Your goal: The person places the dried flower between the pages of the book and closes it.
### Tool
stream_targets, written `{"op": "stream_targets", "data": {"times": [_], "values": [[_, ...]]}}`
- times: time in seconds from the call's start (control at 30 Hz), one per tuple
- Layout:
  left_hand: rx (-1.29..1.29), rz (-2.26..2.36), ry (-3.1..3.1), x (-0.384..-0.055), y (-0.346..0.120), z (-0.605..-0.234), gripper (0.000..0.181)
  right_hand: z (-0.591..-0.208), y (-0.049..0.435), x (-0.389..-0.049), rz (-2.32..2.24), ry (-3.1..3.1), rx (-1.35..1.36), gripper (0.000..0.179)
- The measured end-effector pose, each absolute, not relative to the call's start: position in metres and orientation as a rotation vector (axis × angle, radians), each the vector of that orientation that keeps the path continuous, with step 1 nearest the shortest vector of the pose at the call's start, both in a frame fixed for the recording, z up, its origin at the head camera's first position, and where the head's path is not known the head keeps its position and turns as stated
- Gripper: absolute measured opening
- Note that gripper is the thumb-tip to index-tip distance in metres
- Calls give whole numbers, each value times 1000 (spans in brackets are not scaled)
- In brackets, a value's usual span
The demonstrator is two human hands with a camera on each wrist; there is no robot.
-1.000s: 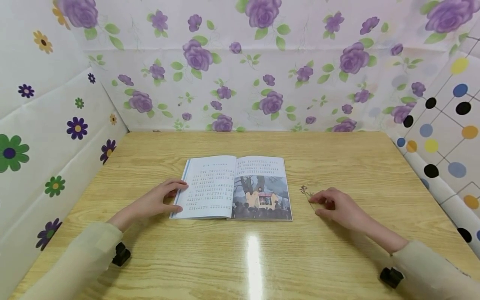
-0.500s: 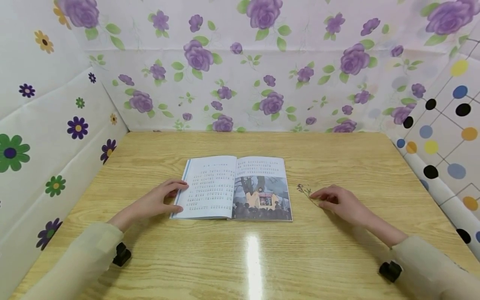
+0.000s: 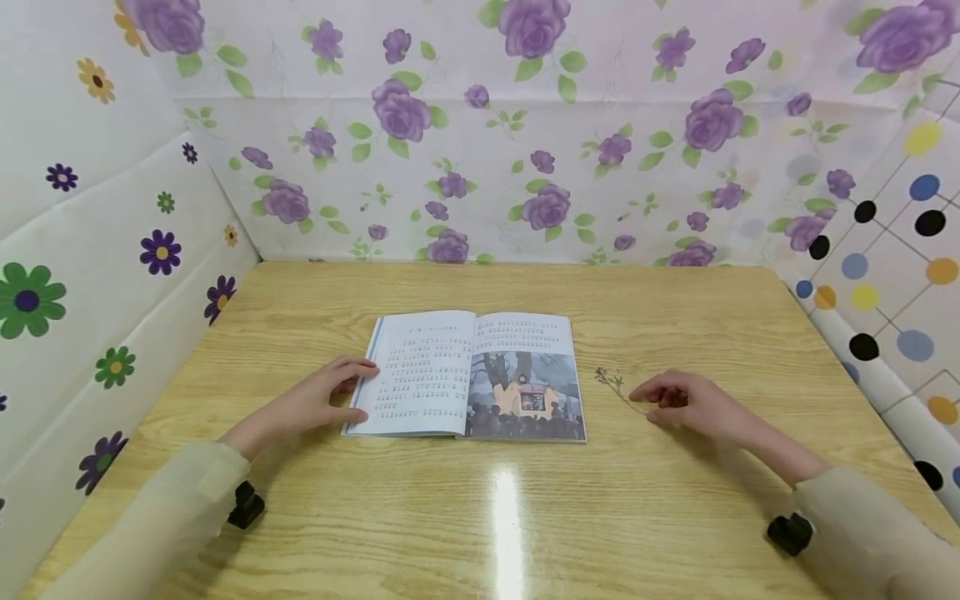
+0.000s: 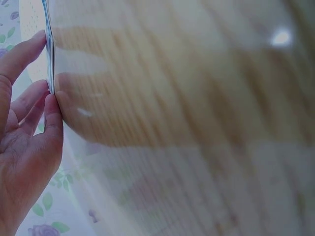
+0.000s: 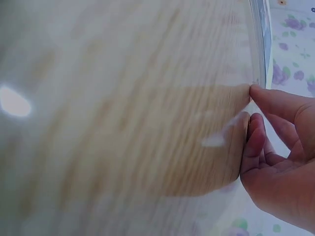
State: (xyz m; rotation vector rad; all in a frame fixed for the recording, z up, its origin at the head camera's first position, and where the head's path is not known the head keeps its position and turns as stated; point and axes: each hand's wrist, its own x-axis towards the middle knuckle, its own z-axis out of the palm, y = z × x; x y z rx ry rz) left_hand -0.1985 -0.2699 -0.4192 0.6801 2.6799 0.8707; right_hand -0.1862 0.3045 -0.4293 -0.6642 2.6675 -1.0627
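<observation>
An open picture book (image 3: pixel 427 375) lies flat on the table, with text on its left page and a picture on the lower right page. My left hand (image 3: pixel 307 402) rests at the book's left side, fingertips and thumb apart on the page's outer edge. In the left wrist view the left hand (image 4: pixel 29 137) touches the book's edge (image 4: pixel 50 59). To the right of the book lies a thin dried flower sprig (image 3: pixel 615 386). My right hand (image 3: pixel 693 408) is low over the table by the stem's end, fingers loosely bent; in the right wrist view its thumb (image 5: pixel 275 101) touches the table.
The wooden table (image 3: pixel 420 517) is glossy and reflects a light strip. A floral sheet (image 3: pixel 480 133) stands behind it, with patterned sheets at both sides. Black wrist cameras (image 3: pixel 789 533) sit under the beige sleeves.
The sprig has shifted slightly left, toward the book, and more of its stem shows. My right hand has drawn back a little to the right from it. The left hand and book stay put.
</observation>
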Motion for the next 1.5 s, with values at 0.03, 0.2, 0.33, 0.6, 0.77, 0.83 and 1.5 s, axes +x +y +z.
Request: {"op": "stream_targets", "data": {"times": [0.03, 0.2, 0.33, 0.6, 0.77, 0.83, 1.5], "values": [[678, 873, 2678, -199, -270, -419, 65, -429, 305, -187, -1067, 2668, -652, 26], [675, 876, 2672, -201, -270, -420, 65, -425, 308, -191, -1047, 2725, -541, 16], [683, 887, 2665, -203, -270, -421, 64, -423, 312, -193, -1013, 2790, -490, 12], [697, 883, 2667, -204, -271, -421, 65, -422, 316, -196, -1033, 2787, -463, 9], [698, 885, 2667, -204, -271, -421, 65, -423, 315, -198, -1046, 2787, -466, 7], [698, 880, 2667, -204, -271, -421, 65, -424, 315, -198, -1043, 2790, -464, 6], [701, 888, 2668, -199, -269, -418, 65, -426, 311, -195, -1035, 2764, -395, 9]]}}
